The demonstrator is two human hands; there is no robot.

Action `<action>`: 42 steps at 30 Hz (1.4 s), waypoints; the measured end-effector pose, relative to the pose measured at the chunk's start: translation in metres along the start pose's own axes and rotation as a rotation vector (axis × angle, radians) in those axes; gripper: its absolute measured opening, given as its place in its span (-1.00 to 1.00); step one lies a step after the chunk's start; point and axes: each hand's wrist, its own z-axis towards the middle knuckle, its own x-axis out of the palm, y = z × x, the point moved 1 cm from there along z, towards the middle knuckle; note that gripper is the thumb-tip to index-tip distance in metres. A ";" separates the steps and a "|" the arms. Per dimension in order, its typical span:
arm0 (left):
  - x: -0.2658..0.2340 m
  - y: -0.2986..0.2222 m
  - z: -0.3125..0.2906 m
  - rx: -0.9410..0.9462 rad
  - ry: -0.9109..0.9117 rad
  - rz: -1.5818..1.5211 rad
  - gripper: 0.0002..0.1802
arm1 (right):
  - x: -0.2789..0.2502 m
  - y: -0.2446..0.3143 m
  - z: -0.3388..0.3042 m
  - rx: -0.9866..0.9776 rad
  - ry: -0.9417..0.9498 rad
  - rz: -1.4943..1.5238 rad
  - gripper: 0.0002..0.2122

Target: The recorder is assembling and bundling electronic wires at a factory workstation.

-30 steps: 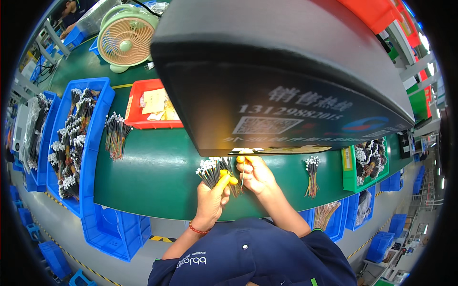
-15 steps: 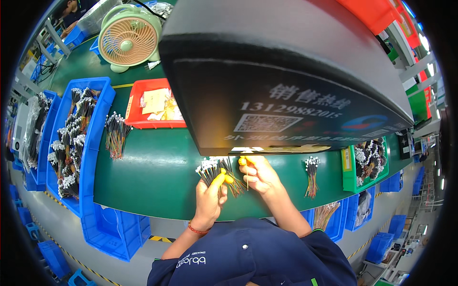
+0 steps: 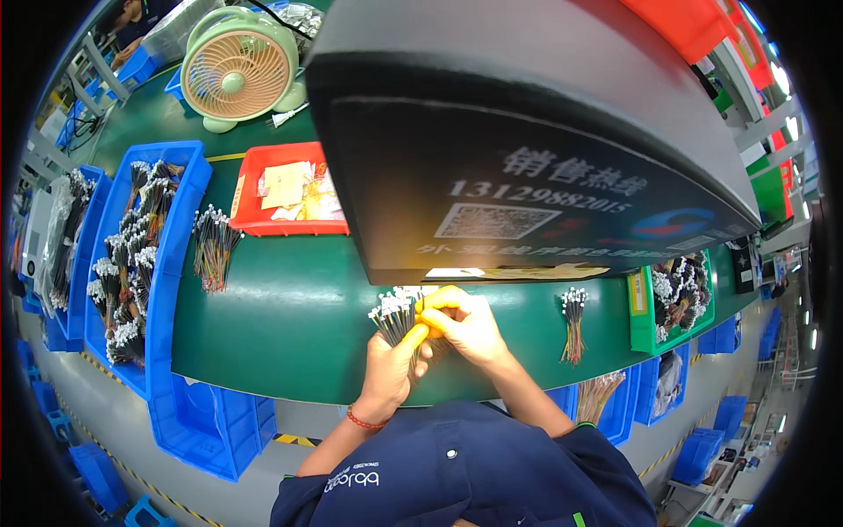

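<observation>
My left hand [image 3: 386,371] is closed around a bundle of thin dark wire leads [image 3: 394,318] with white connectors at their upper ends. Against the right side of this bundle, my right hand [image 3: 471,332] has its thumb and fingers pinched together. What lies in that pinch is hidden by the fingers. Yellow covers sit on fingertips of both hands. Both hands are over the green table [image 3: 272,307], just below the lower edge of a big black box-shaped device [image 3: 544,114].
Wire bundles lie on the table at left [image 3: 216,250] and right [image 3: 573,325]. A long blue bin [image 3: 189,189] and a green bin [image 3: 645,338] hold more. Behind are a red tray [image 3: 281,230] with packets and a fan [image 3: 233,79]. The device overhangs the work area.
My right hand has moved left to the bundle; before, it was apart and pinched a single lead. My left hand still grips the bundle, whose leads are drawn closer together.
</observation>
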 end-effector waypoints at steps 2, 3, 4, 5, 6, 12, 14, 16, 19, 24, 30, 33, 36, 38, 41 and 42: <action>0.000 0.002 0.000 -0.011 0.002 0.080 -0.85 | 0.005 0.004 -0.001 0.000 -0.044 0.214 -0.89; 0.002 -0.003 -0.003 -0.010 -0.005 0.085 -0.86 | -0.002 0.013 -0.001 0.306 -0.025 0.300 -0.88; 0.000 -0.004 -0.002 -0.008 -0.006 0.084 -0.86 | -0.005 0.011 0.001 0.381 -0.033 0.549 -0.88; -0.003 -0.005 -0.002 0.028 -0.025 0.101 -0.87 | -0.010 0.006 0.005 0.434 -0.029 0.690 -0.89; -0.005 -0.005 -0.001 0.060 -0.040 0.120 -0.88 | -0.014 0.001 0.008 0.485 -0.030 0.831 -0.90; -0.005 -0.006 0.000 0.033 -0.022 0.002 -0.90 | -0.012 -0.005 0.014 0.484 -0.108 0.981 -0.92; -0.007 -0.004 0.000 0.044 -0.004 -0.019 -0.89 | -0.012 -0.009 0.014 0.501 -0.102 1.004 -0.92; -0.006 -0.004 0.001 0.039 0.006 -0.017 -0.89 | -0.013 -0.012 0.014 0.514 -0.106 1.027 -0.93; -0.009 -0.004 0.001 0.034 0.007 -0.034 -0.88 | -0.008 -0.003 0.012 0.477 -0.099 0.988 -0.90; -0.005 0.002 0.003 0.053 0.029 -0.055 -0.87 | 0.001 -0.003 -0.002 -0.006 -0.023 -0.003 -0.87; -0.002 0.002 0.002 0.046 0.016 -0.041 -0.86 | -0.005 0.005 0.003 0.397 -0.012 0.562 -0.84; -0.003 0.002 0.003 0.062 0.033 -0.038 -0.87 | -0.016 -0.006 0.011 0.472 -0.016 0.843 -0.86; -0.002 0.000 0.004 0.054 0.034 -0.018 -0.88 | -0.016 -0.005 0.012 0.464 -0.058 0.893 -0.88; -0.002 -0.001 0.004 0.052 0.038 -0.017 -0.88 | -0.013 -0.001 0.012 0.479 -0.135 0.902 -0.89; -0.003 0.000 0.006 0.041 0.038 -0.022 -0.87 | -0.016 -0.007 0.012 0.480 -0.098 0.909 -0.88; -0.005 0.000 0.006 0.043 0.035 -0.022 -0.87 | -0.016 -0.006 0.012 0.482 -0.095 0.909 -0.88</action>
